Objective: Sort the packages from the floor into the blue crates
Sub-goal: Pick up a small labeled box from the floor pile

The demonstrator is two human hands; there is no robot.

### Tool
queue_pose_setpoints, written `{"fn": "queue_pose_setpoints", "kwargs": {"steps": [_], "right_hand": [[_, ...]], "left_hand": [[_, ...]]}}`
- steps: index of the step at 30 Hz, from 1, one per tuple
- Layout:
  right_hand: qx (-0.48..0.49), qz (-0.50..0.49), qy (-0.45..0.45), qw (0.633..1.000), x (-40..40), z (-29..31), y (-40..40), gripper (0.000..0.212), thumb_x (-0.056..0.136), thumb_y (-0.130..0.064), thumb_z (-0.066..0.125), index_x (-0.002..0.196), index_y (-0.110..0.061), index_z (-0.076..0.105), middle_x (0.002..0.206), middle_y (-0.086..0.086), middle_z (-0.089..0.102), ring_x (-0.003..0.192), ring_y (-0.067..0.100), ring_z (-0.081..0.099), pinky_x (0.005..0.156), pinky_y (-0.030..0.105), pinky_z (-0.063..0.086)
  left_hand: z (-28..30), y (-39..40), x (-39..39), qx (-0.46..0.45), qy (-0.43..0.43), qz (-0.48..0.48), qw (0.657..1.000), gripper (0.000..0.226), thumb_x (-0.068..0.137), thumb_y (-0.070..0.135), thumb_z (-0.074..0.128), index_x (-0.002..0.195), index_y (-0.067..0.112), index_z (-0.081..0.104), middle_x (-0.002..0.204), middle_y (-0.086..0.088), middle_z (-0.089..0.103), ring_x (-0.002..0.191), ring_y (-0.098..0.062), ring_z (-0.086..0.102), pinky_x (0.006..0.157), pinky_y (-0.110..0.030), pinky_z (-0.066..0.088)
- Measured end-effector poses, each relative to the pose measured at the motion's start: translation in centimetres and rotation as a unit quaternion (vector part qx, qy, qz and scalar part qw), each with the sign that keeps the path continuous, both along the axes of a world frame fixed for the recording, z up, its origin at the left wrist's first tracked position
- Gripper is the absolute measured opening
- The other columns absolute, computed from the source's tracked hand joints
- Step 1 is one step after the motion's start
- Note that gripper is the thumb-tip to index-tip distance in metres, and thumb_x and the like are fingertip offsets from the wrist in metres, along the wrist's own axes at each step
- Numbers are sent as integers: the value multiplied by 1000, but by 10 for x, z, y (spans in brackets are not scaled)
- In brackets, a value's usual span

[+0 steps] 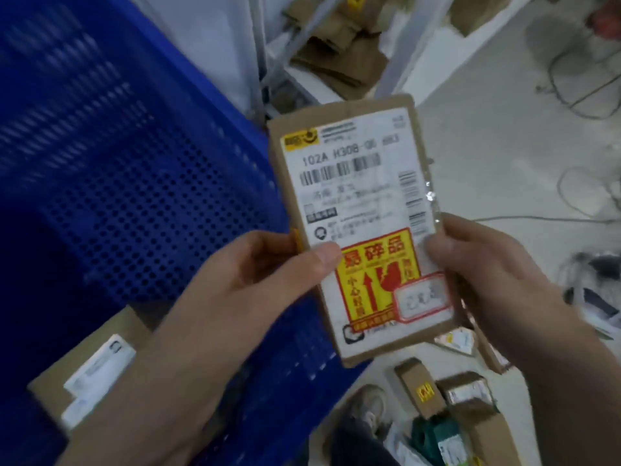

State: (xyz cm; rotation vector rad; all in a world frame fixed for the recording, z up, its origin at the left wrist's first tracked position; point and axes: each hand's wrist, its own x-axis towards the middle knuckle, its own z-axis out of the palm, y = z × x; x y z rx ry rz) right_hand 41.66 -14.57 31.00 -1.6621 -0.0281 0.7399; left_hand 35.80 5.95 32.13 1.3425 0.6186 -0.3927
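Both hands gripped one flat cardboard package (361, 227) by its lower edges, the left hand (262, 274) with its thumb pressed on the label, the right hand (484, 270) clasping the opposite side. Its white shipping label and yellow-red fragile sticker (379, 277) faced up. Beside it at left stood a perforated blue crate (127, 183) holding a labelled box (90, 368). Below lay more packages (450, 408) on the pale floor (487, 146).
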Motion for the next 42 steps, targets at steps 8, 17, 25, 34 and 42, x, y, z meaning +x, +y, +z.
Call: {"fn": "queue_pose_setpoints", "kwargs": {"steps": [8,17,25,34,42], "right_hand": [[-141,269,66,951,15,-51,115,21,95,-37,46,110,-34,59,100,-20,70,90,-7,65,74,6,50],[-408,402,44,819,50,-163,160,28,85,-43,63,102,-21,58,87,-8,62,74,4,58,55,20,43],[-450,329,92,825,26,-226,138,41,87,-16,62,127,-7,54,125,11,60,108,24,60,82,30,51],[-591,369,-36,716,7,-253,125,44,87,-11,63,127,-5,44,128,11,53,116,26,54,79,34,47],[-618,420,-66,661,3,-259,126,39,90,-13,58,126,-5,44,128,11,52,120,25,51,86,33,45]], "left_hand": [[-77,85,-38,9,95,47,994,22,73,43,64,88,27,70,87,12,76,82,-5,71,65,-17,57],[-212,47,-16,-108,251,131,953,29,92,30,57,115,14,60,112,-2,68,105,-19,60,73,-31,49],[-272,6,-19,-67,251,177,949,35,97,27,48,124,5,56,116,-9,65,93,-20,61,86,-34,49],[-301,-15,-10,-95,268,190,940,27,96,14,50,121,4,56,121,-12,64,91,-20,61,76,-34,50],[-303,-16,-10,-98,309,161,932,42,95,26,52,131,7,47,124,-12,62,104,-26,61,83,-40,54]]}}
